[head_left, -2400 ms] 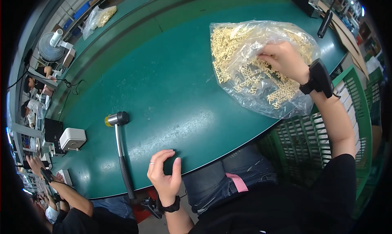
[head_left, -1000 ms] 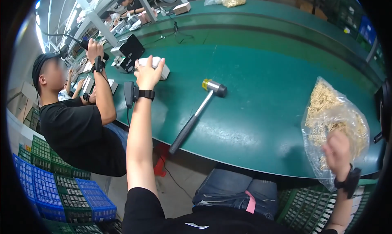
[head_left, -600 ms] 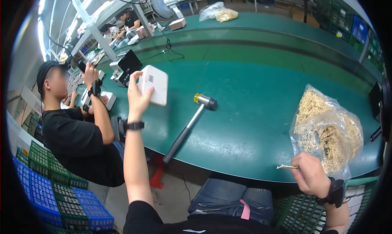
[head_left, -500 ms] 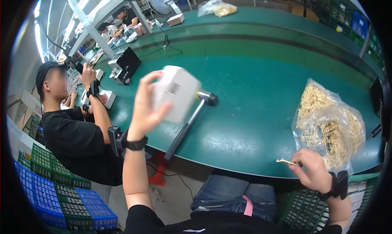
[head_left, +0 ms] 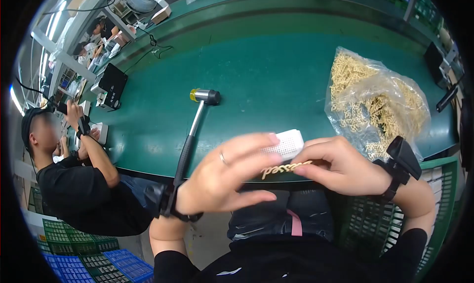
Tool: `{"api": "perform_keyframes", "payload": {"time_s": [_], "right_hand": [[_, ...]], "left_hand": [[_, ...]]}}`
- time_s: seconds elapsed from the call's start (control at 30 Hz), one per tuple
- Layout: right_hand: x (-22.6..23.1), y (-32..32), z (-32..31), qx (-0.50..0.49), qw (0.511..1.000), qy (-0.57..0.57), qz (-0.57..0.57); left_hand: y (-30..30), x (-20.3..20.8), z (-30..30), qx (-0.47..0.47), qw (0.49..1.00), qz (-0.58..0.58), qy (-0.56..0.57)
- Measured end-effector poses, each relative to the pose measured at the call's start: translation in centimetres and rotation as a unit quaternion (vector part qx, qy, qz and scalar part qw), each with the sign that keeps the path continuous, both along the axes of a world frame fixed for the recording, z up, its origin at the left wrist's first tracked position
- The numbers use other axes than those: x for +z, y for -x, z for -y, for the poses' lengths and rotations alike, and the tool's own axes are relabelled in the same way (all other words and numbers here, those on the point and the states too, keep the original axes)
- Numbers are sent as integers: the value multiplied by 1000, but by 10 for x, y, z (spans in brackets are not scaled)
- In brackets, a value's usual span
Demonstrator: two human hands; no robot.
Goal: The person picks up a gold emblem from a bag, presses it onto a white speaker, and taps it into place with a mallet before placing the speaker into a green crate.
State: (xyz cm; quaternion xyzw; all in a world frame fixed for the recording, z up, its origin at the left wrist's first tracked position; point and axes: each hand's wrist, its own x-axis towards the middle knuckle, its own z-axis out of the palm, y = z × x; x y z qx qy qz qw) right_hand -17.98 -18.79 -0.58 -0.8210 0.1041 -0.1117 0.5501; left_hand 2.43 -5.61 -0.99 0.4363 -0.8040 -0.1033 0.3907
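My right hand (head_left: 343, 167) pinches a thin, pale wooden lettering cutout (head_left: 280, 170) between thumb and fingertips. It is held near the table's front edge. My left hand (head_left: 222, 177) comes up close to it, slightly blurred, its fingers stretched out and the thumb well apart. Just behind the left fingertips is a white box-shaped piece (head_left: 289, 144) with a grid of small holes on the face toward me. My fingers hide part of this piece, so whether they touch it is unclear.
A mallet (head_left: 187, 140) with a black grip lies on the green table (head_left: 256, 75). At the right is a clear bag (head_left: 377, 105) full of similar cutouts. A co-worker (head_left: 74, 169) works at the left near a black machine (head_left: 109, 87). Green crate (head_left: 439, 204) at right.
My left hand has come down and right from its raised grip on the white piece, and its fingers have opened. My right hand has brought the cutout inward to the left. The view has shifted.
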Motion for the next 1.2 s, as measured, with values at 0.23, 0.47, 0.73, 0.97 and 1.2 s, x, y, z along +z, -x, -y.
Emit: {"api": "perform_keyframes", "payload": {"time_s": [0.23,0.47,0.73,0.97,1.2], "right_hand": [[-5,-3,0,9,998,-61,9],[-5,7,4,-42,995,-93,19],[-13,14,-10,29,975,-188,112],[1,27,3,62,993,-104,-8],[-19,18,36,-115,985,-125,35]], "left_hand": [[8,-7,-17,58,997,40,12],[14,7,-10,129,985,-100,-60],[46,0,10,4,900,-431,-65],[52,-2,-14,112,931,-281,-206],[80,-71,-24,-17,996,-28,-82]]}}
